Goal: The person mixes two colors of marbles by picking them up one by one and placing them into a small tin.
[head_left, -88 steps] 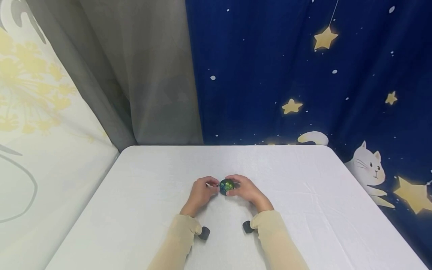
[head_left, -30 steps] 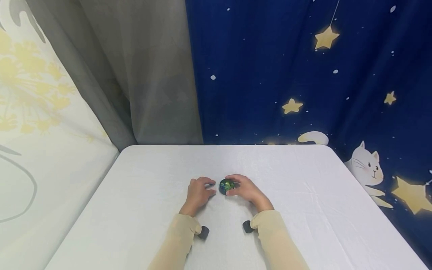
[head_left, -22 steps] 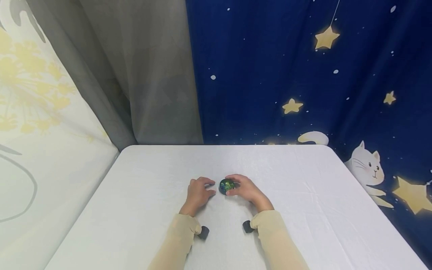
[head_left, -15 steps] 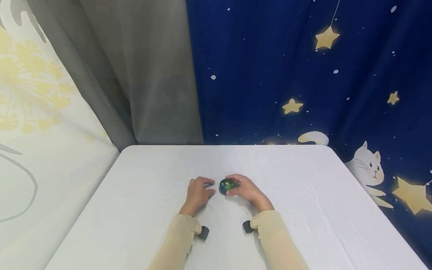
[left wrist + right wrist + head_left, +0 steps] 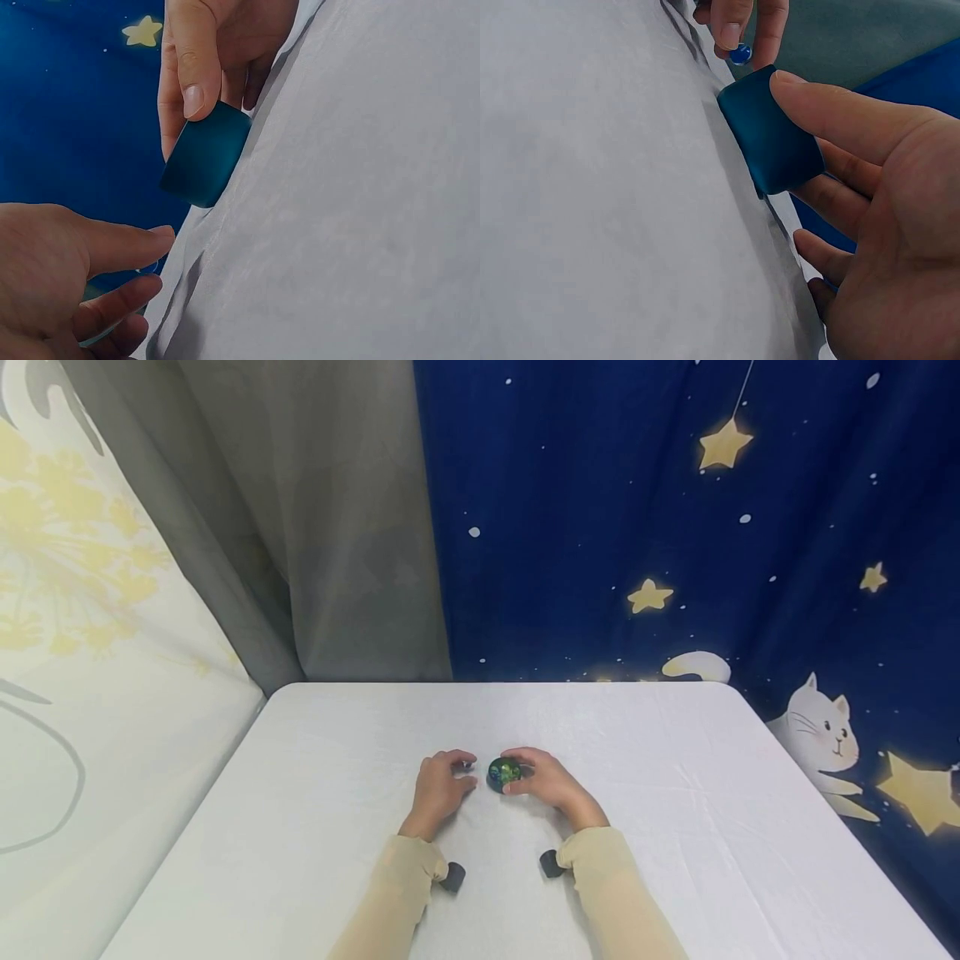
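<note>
A small teal, short round tin-like piece (image 5: 503, 774) with a shiny green and blue patterned top stands on the table. My right hand (image 5: 553, 782) grips it, thumb on the near side and fingers on the far side. Its smooth teal side (image 5: 769, 135) shows in the right wrist view. To its left, apart from it, my left hand (image 5: 438, 789) pinches a small, round blue bead-like thing (image 5: 740, 54) between thumb and fingers. Part of that bead hides behind the fingertips, and its exact kind is unclear.
Both hands are over a white-covered table (image 5: 375, 718) with rounded far corners. Behind it hang a grey curtain (image 5: 360, 527) and a dark blue star-patterned curtain (image 5: 555, 510). Black wrist pieces (image 5: 452, 877) sit at both sleeves.
My left hand has drawn back a little to the left from the teal piece, opening a gap. The small bead shows again under its fingers. My right hand keeps its grip in place.
</note>
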Tool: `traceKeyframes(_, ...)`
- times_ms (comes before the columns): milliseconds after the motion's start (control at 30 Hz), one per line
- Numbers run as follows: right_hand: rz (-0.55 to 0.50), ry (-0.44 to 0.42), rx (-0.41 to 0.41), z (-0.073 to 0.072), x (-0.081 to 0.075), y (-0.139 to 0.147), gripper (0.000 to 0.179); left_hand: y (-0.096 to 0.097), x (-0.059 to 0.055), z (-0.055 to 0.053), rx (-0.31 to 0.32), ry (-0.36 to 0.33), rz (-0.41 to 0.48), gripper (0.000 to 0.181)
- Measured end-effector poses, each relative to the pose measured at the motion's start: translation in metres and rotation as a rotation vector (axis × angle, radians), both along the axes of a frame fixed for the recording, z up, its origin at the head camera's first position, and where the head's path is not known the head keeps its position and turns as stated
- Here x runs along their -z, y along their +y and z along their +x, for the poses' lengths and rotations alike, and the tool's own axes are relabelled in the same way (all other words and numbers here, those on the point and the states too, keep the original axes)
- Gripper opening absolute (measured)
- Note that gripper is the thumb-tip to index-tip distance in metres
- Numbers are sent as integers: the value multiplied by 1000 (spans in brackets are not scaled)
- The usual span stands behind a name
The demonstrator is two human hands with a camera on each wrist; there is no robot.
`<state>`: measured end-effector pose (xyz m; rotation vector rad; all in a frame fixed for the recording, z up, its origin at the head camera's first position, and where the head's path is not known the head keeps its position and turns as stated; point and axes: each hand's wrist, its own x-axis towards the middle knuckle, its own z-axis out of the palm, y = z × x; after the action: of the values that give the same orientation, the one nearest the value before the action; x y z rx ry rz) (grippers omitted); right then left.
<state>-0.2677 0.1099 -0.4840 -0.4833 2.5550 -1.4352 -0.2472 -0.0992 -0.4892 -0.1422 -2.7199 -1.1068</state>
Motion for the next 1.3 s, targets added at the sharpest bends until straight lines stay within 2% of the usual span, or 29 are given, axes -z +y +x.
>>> traceKeyframes(167, 1, -2, 6, 0, -1, -1, 56, -1, 0, -1, -3, 5, 22, 27)
traceKeyframes(600, 0, -5, 4, -1, 0, 0, 56, 1, -1, -2, 1, -34, 92, 16)
traceKeyframes(800, -7, 4, -4, -1, -1, 0, 56, 5, -4, -1, 36, -70, 147, 15)
traceKeyframes(1300, -11, 20, -28, 0, -1, 1, 55, 14, -6, 3, 145, -74, 198, 16)
